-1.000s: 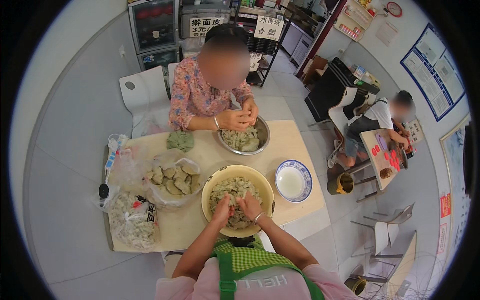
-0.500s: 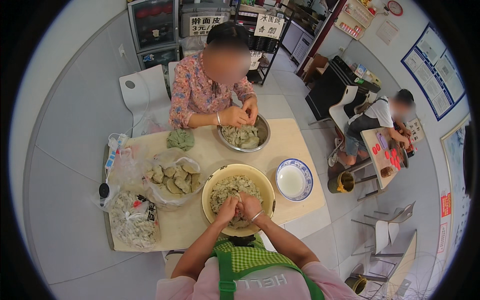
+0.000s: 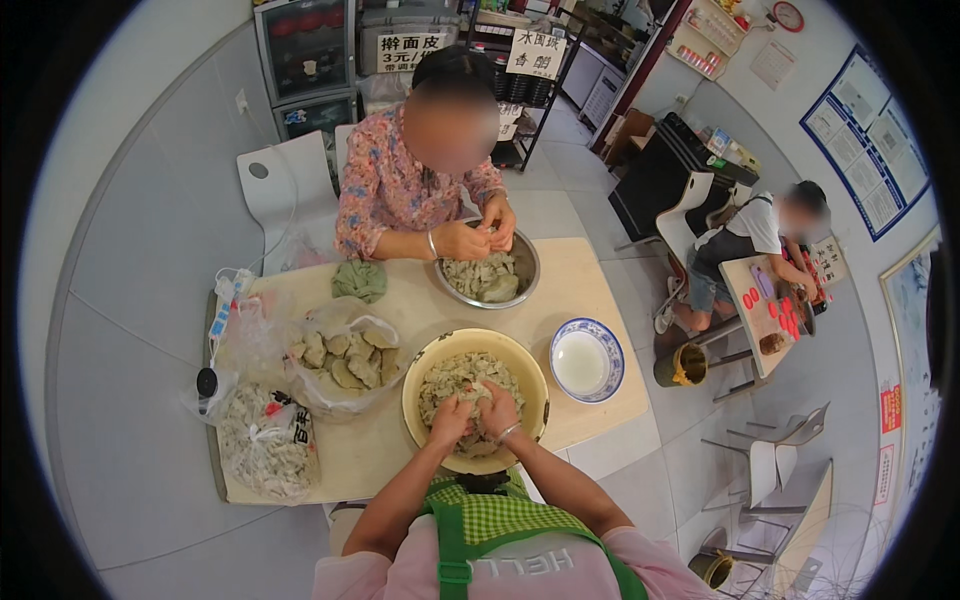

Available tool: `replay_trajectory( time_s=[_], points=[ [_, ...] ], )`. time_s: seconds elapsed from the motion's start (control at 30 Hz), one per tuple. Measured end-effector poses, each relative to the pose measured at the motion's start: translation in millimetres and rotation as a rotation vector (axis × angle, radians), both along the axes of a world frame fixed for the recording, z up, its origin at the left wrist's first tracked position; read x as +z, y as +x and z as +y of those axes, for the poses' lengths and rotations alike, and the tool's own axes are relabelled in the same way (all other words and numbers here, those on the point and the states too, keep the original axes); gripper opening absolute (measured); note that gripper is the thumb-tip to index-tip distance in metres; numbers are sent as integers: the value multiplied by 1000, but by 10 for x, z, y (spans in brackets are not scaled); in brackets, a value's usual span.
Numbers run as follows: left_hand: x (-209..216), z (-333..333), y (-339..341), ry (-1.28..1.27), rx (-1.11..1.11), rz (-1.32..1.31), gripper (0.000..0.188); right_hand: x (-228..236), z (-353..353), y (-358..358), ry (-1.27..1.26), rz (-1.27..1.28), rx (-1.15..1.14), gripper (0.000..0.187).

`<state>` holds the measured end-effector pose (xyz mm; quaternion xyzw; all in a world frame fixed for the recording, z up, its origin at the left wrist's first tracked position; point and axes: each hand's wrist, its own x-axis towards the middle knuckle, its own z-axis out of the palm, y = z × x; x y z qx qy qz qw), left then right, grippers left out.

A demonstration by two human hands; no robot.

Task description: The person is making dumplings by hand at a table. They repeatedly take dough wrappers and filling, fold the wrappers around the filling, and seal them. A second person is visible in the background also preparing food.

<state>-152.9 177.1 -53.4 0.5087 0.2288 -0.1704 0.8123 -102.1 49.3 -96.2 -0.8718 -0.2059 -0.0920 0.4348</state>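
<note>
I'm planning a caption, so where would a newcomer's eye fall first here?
Probably on the pale yellow basin at the table's near side, where the left hand and right hand are among greenish pieces. Next might come the co-worker's flowered shirt across the table, behind a steel bowl, then the blue-and-white bowl right of the basin.

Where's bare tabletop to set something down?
Bare pale-wood tabletop: between the round steel bowl and blue-and-white patterned bowl; also between the round yellow basin and lower-left clear plastic bag. Crowded: left side.
</note>
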Motion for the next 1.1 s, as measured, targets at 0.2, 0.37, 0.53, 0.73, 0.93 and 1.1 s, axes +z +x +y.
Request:
replay_trajectory(
  time_s=[0.2,0.37,0.53,0.73,0.93,1.1],
  points=[
    [-119,141,-22,438,-61,-109,35,477,-51,67,214,1097,-131,43],
    [-79,-65,-57,641,-132,-590,48,400,-71,114,719,1423,92,81],
    [-68,-108,-73,909,-52,-606,35,247,23,32,530,1151,117,72],
    [20,-135,-37,820,71,-502,29,308,121,9,272,914,-88,42],
    [26,-140,-33,788,12,-421,35,81,108,59,114,660,-160,38],
    [-108,-154,-51,521,112,-289,36,369,230,70,171,742,-291,43]
  ],
)
